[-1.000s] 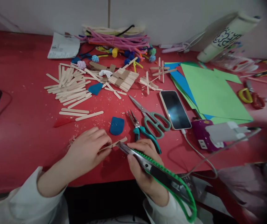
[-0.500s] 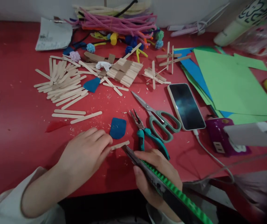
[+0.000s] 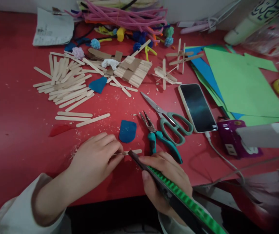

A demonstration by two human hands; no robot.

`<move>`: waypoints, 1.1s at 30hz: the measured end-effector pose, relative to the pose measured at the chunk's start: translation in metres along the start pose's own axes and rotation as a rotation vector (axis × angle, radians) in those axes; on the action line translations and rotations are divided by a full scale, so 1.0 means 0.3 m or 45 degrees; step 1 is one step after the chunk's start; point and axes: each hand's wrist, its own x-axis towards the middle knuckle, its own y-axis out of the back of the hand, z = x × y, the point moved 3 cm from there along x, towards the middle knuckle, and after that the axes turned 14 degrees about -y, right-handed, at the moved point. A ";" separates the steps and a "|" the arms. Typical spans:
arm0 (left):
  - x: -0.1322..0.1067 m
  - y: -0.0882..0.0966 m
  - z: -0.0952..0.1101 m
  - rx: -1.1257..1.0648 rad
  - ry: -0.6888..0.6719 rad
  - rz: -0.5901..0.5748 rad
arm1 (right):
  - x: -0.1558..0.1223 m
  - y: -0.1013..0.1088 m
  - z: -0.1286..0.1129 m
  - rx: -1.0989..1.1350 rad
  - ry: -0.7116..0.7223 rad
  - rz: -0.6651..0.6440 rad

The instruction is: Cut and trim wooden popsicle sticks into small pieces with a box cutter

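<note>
My left hand (image 3: 94, 161) pinches one end of a short wooden craft stick (image 3: 132, 151) that lies on the red table (image 3: 15, 136). A green and black utility knife (image 3: 176, 195) is gripped in my right hand (image 3: 165, 180). Its blade tip touches the stick near the middle. A blue clay piece (image 3: 127, 131) lies just beyond the stick. Teal pliers (image 3: 157, 138) rest right of it, close to my right hand.
A pile of craft sticks (image 3: 63, 83) lies at the left. Green-handled scissors (image 3: 172, 120), a phone (image 3: 198, 108) on a cable, a purple device (image 3: 234, 139) and green and blue paper sheets (image 3: 239, 84) lie at the right. Pipe cleaners (image 3: 125, 16) and stick assemblies (image 3: 133, 70) are at the back.
My view has tipped down and nearer to the table. The knife tip has come back onto the stick after lifting slightly off it, and my left fingers have closed on the stick's end.
</note>
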 end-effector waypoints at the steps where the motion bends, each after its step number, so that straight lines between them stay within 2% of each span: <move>1: 0.000 0.001 0.000 -0.005 0.003 0.004 | 0.000 -0.001 -0.003 -0.003 0.009 0.002; 9: -0.003 -0.003 -0.002 -0.096 0.027 0.044 | 0.003 -0.008 -0.013 -0.014 0.042 -0.003; 21: -0.004 -0.003 -0.002 -0.032 0.004 0.087 | 0.013 -0.011 -0.027 -0.030 0.105 -0.023; 26: -0.007 -0.010 -0.003 -0.021 0.006 0.080 | 0.023 -0.009 -0.046 -0.158 0.175 -0.043; 33: -0.011 -0.014 -0.001 -0.028 0.026 0.046 | 0.023 -0.005 -0.039 -0.142 0.270 -0.103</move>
